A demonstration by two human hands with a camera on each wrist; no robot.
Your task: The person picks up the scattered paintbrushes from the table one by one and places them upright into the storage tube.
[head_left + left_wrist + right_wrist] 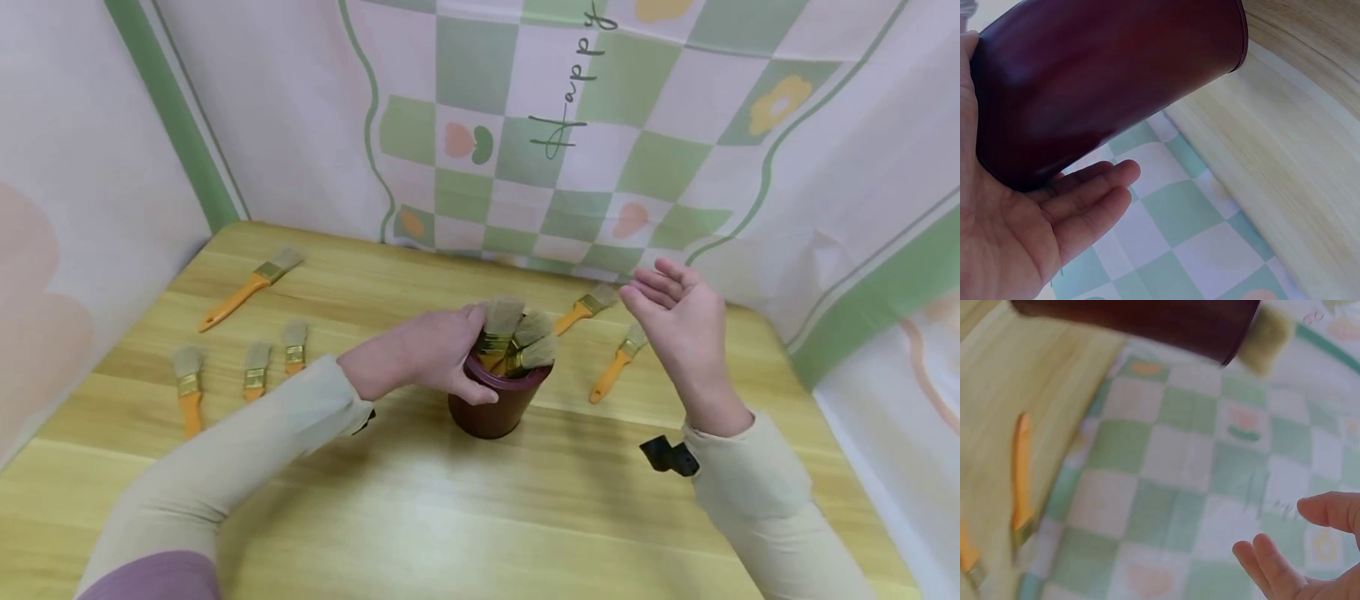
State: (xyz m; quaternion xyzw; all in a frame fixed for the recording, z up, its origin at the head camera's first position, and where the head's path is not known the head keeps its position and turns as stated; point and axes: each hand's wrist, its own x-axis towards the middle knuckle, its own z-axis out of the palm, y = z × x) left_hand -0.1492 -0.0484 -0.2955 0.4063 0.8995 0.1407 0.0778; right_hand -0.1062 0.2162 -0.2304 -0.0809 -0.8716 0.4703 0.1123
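A dark maroon cup (487,417) stands on the table with several paintbrushes (501,321) in it, bristles up. My left hand (437,352) holds it at the rim, thumb on the near side. In the left wrist view the cup wall (1104,81) lies against the palm, some fingers extended past it. My right hand (684,329) is raised in the air to the right, holding nothing, its fingers loosely bent. Beyond and beside it, a paintbrush (573,318) and another paintbrush (612,373) with orange handles lie on the table.
On the left side of the wooden table (420,517) lie several more orange-handled brushes, among them a long brush (238,302) at the back and a brush (191,400) near my left sleeve. A checkered cloth (540,150) hangs behind the table.
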